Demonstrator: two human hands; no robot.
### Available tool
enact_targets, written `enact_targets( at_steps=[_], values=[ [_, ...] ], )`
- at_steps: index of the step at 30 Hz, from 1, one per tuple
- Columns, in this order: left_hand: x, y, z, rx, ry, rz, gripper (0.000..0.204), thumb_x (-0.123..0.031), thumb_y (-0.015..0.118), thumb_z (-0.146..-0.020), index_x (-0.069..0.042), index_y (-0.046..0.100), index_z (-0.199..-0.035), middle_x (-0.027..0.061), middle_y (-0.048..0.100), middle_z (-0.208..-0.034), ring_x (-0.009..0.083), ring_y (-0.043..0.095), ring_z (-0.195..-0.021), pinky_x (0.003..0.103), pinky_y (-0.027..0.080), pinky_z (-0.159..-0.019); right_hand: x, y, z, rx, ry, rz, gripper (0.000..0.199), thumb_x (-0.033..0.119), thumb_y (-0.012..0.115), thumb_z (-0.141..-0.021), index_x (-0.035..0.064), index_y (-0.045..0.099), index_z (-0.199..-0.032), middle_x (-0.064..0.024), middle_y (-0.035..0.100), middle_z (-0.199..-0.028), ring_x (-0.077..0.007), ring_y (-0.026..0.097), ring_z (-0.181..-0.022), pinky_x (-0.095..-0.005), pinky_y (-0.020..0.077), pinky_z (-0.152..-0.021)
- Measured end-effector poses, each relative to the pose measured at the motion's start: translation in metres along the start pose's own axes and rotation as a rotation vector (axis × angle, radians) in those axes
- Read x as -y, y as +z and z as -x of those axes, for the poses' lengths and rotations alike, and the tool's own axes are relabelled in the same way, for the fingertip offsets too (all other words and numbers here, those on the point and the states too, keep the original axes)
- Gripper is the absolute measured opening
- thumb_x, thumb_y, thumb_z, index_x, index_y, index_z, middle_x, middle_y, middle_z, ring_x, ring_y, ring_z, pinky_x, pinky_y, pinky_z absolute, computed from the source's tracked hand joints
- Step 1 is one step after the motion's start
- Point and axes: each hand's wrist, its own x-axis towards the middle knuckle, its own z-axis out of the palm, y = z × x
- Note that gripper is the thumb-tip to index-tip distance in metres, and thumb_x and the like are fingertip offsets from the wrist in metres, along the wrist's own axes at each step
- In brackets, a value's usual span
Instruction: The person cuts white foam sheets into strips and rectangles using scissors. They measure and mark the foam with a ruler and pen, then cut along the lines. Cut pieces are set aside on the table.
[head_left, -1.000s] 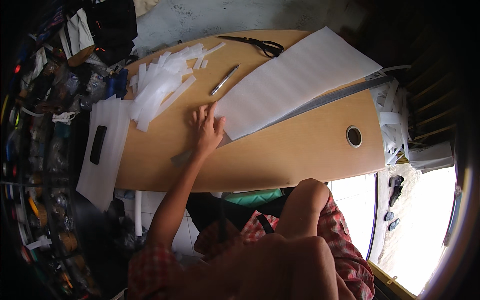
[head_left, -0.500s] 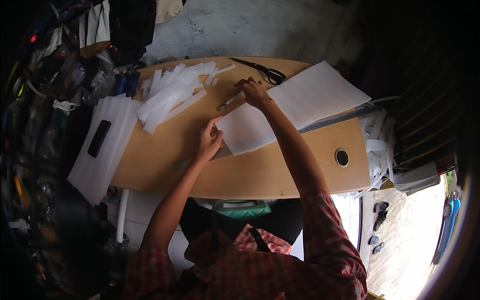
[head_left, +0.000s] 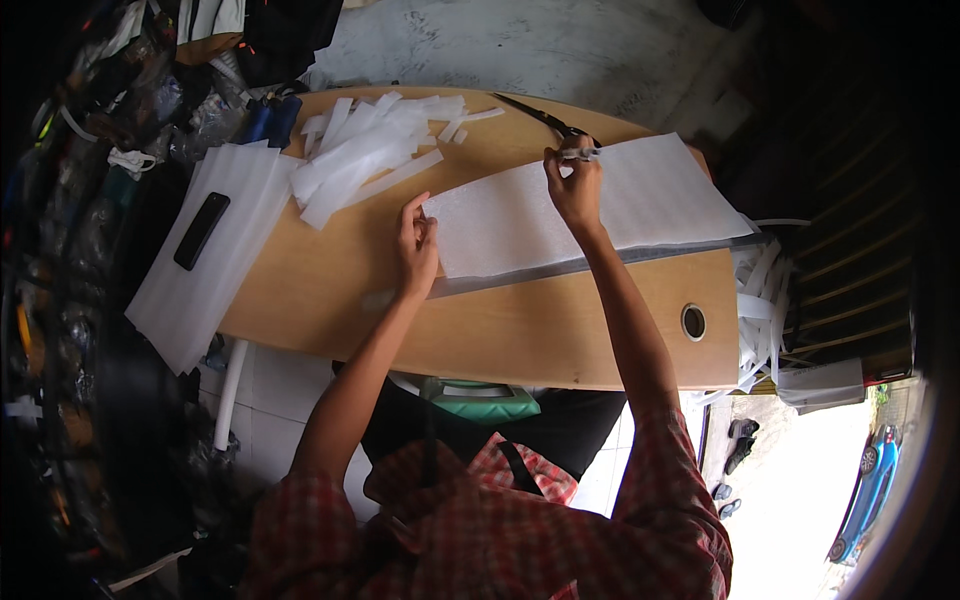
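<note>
A white foam sheet lies across the table, its lower edge along a long grey straight strip like a ruler. At the sheet's left end, my left hand has its fingers bent against the edge, apparently gripping it; the fingertips are partly hidden. Over the middle of the sheet, my right hand is closed around a slim, pale pen-like tool. Just beyond that hand lie black-handled scissors, their handles partly covered by it.
Cut white foam strips are heaped at the far left of the wooden table. A black phone rests on stacked foam sheets at the left edge. More strips hang off the right end, near a round table hole.
My right hand has picked the pen-like tool up from the table and moved right over the sheet. The sheet has turned to lie along the grey strip, with my left hand still at its left end.
</note>
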Motion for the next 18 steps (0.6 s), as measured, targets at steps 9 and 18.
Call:
enact_targets(
  at_steps=[9, 18],
  values=[
    [-0.005, -0.044, -0.027, 0.058, -0.067, -0.228, 0.042, 0.003, 0.062, -0.088, -0.011, 0.056, -0.127, 0.0035, 0.053, -0.089, 0.0078, 0.050, -0.065, 0.024, 0.045, -0.061, 0.029, -0.006, 0.088, 0.189, 0.251, -0.264, 0.008, 0.010, 0.057, -0.096, 0.0024, 0.057, -0.100, -0.0110, 0.065, -0.073, -0.0218, 0.062, -0.063, -0.0311, 0.0482, -0.059],
    [0.010, -0.122, -0.030, 0.107, 0.016, -0.353, 0.029, 0.006, 0.063, -0.084, -0.005, 0.066, -0.112, 0.0028, 0.052, -0.086, 0.0091, 0.046, -0.064, 0.024, 0.041, -0.060, 0.034, -0.005, 0.108, 0.458, -0.078, -0.068, 0.022, -0.003, 0.065, -0.077, 0.0063, 0.063, -0.096, -0.0112, 0.065, -0.090, -0.0331, 0.060, -0.089, -0.0425, 0.0444, -0.083]
  ],
)
